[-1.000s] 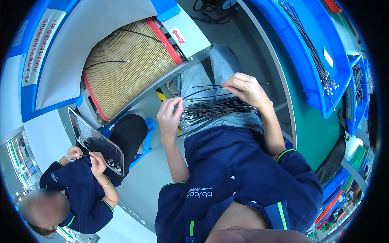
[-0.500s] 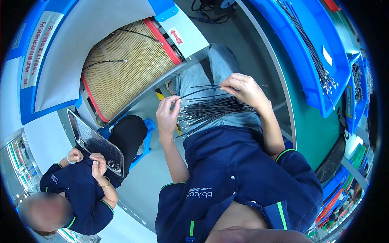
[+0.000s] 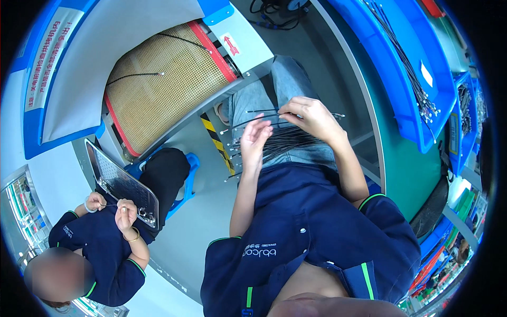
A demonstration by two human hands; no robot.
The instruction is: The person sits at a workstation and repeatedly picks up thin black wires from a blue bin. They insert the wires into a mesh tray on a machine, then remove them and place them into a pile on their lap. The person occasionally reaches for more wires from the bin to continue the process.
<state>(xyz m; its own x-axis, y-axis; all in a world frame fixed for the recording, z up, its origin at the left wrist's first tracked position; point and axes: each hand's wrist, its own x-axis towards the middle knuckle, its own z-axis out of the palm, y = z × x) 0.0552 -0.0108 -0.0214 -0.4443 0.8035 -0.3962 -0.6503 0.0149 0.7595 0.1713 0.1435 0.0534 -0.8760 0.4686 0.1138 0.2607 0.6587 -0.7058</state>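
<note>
A thick bundle of thin black cables [image 3: 298, 138] with small metal ends lies across my lap. My right hand [image 3: 312, 120] is closed above the bundle, with thumb and fingers pinching a black cable [image 3: 244, 124] that stretches out to the left. Close beside it, my left hand [image 3: 255, 141] is raised over the left part of the bundle. Its fingers are loosely curved and apart near that cable, and I see nothing gripped in them. Part of the bundle is hidden behind my left hand.
Ahead on the left, a mesh conveyor belt [image 3: 163, 98] with red edges carries two black cables. A co-worker [image 3: 100, 253] sits at left with a metal tray [image 3: 127, 185], holding a thin piece. Blue bins [image 3: 406, 105] of cables stand on the green table [image 3: 406, 169] at right.
My left hand has moved right, from the cable's left end to beside my right hand, and its fingers have loosened. My right hand has shifted slightly left. The belt's cables have moved slightly left.
</note>
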